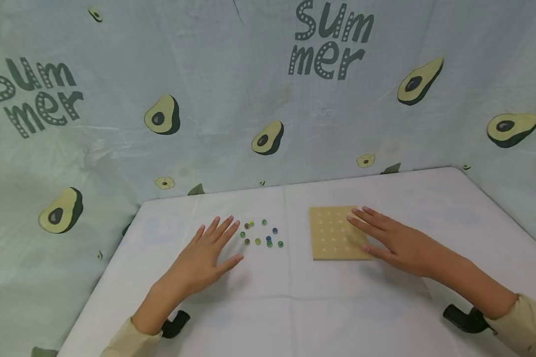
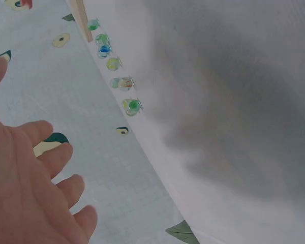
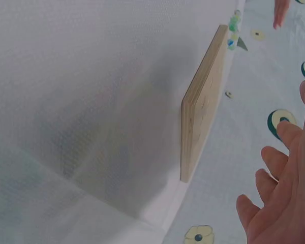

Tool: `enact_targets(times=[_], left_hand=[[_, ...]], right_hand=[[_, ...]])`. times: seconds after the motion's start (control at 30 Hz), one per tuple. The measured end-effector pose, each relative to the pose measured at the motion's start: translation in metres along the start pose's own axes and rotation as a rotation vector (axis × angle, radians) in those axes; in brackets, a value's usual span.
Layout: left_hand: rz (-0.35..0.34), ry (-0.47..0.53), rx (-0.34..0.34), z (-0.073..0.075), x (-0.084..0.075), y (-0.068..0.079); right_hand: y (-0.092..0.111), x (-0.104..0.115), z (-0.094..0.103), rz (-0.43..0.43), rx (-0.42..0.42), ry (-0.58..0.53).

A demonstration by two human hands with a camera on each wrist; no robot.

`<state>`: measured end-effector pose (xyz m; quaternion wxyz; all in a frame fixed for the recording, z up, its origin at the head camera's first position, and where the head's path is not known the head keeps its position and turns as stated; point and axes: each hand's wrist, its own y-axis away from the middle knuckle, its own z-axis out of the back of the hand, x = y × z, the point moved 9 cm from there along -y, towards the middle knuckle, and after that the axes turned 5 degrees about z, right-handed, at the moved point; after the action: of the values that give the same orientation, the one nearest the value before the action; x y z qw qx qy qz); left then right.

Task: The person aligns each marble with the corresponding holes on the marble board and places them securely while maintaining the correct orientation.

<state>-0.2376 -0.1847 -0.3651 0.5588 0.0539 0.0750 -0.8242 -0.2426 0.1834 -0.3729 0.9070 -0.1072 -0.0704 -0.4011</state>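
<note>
Several glass marbles in green, blue, yellow and brown lie loosely grouped on the white table. To their left, my left hand is held above the table with its fingers spread, holding nothing. A square wooden board with rows of small hollows lies flat to the right of the marbles. My right hand hovers over the board's right edge with straight fingers, covering part of it, and is likewise bare. In the left wrist view the marbles form a line beyond the hand. The right wrist view shows the board's layered side.
A white cloth with fold creases covers the table. Behind it hangs a pale curtain printed with avocados and lettering. Black curved pieces sit at both wrists.
</note>
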Motion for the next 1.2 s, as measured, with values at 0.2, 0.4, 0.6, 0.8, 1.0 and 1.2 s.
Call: enact_targets(times=[0.2,0.4,0.6,0.8,1.0,1.2], left_hand=[[0.027,0.188,0.103,-0.006,0.013,-0.004],[0.082,0.336,0.142,-0.007,0.024,-0.011],[0.088,0.442,0.066,-0.005,0.036,-0.025],[0.133,0.492,-0.002,-0.006,0.049,-0.034],[0.158,0.507,-0.029,-0.004,0.056,-0.039],[0.159,0.554,-0.021,-0.001,0.057,-0.041]], right_hand=[[-0.002,-0.012,-0.005,-0.065,0.032,-0.105],[-0.004,-0.018,-0.007,-0.089,0.027,-0.202],[-0.007,-0.026,-0.002,-0.102,-0.032,-0.257],[-0.010,-0.045,-0.002,-0.168,-0.094,-0.342],[-0.010,-0.065,-0.017,-0.297,-0.058,-0.489],[-0.006,-0.080,-0.033,-0.416,-0.030,-0.632]])
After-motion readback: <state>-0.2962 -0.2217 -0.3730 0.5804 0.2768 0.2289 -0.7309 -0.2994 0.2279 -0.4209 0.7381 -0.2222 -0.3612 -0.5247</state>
